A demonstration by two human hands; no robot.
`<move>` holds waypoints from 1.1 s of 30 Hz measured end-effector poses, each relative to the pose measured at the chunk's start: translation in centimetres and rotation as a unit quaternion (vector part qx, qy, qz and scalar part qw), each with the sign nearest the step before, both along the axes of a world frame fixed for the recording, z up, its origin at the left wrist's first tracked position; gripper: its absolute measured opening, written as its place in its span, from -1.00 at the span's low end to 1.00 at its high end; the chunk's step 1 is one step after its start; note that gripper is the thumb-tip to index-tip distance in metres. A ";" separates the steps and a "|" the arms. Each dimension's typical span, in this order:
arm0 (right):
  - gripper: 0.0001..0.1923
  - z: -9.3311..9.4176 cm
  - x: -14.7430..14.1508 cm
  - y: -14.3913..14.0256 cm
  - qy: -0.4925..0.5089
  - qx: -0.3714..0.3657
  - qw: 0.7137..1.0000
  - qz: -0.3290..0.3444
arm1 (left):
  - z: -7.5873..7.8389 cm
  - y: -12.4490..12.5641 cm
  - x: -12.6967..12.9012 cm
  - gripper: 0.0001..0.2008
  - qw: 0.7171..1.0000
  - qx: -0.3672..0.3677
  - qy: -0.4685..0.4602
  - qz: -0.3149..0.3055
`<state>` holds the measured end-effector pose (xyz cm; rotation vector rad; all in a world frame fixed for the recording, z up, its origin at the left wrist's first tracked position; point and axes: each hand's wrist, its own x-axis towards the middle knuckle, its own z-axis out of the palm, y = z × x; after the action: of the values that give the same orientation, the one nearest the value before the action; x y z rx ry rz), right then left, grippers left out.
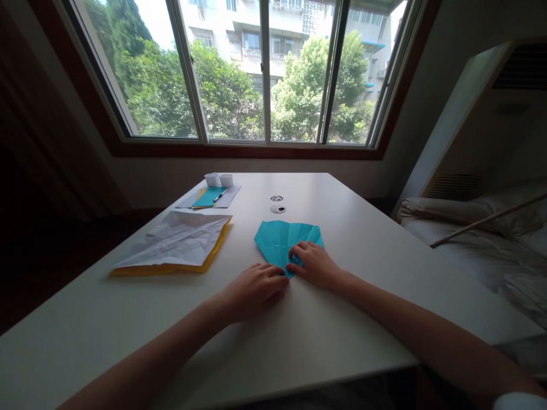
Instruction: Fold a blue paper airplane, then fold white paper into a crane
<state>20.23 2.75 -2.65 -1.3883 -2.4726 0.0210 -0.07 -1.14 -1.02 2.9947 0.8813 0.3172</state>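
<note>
A creased sheet of turquoise paper (276, 234) lies on the white table in front of me, its near end narrowing to a point. My left hand (260, 287) rests at that point, fingers bent and closed on the paper's near edge. On the paper's right part, my right hand (314, 263) has its thumb and curled fingers pinched, with a bit of turquoise showing between them. The fingertips partly cover the near tip, so the exact fold there is hidden.
Left of the paper lie crumpled white sheets (175, 239) over a yellow sheet (217, 247). Farther back are turquoise paper (207, 197), a pen (220, 195) and two small white boxes (226, 180). Two round stickers (277, 209) mark the white table (342, 222). A sofa (461, 222) stands right.
</note>
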 end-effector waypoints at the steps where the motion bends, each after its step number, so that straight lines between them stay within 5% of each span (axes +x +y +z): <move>1: -0.64 -0.1 0.1 0.1 -0.004 -0.007 1.000 -0.011 | 0.1 0.0 0.0 -0.76 1.000 -0.002 0.000 0.000; 13: -0.41 0.1 1.7 1.0 -0.013 -0.068 0.994 -0.083 | 0.4 -0.2 0.2 -0.75 1.000 -0.015 0.002 0.005; 23: -0.29 0.4 6.5 4.5 -0.050 -0.106 0.980 -0.158 | 0.4 -0.2 0.0 -0.76 1.000 -0.011 0.000 0.003; 30: -0.37 0.1 7.5 4.9 -0.047 -0.094 0.979 -0.172 | 0.4 -0.3 -0.1 -0.76 1.000 -0.011 -0.003 0.003; 33: -0.50 0.1 7.4 4.9 -0.050 -0.037 0.983 -0.172 | 0.4 -0.3 -0.2 -0.77 1.000 -0.007 -0.006 0.003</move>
<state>27.63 7.70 -2.55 -1.8729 -2.2929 -0.0347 -0.27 -1.48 -0.67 2.9746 0.8868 0.3272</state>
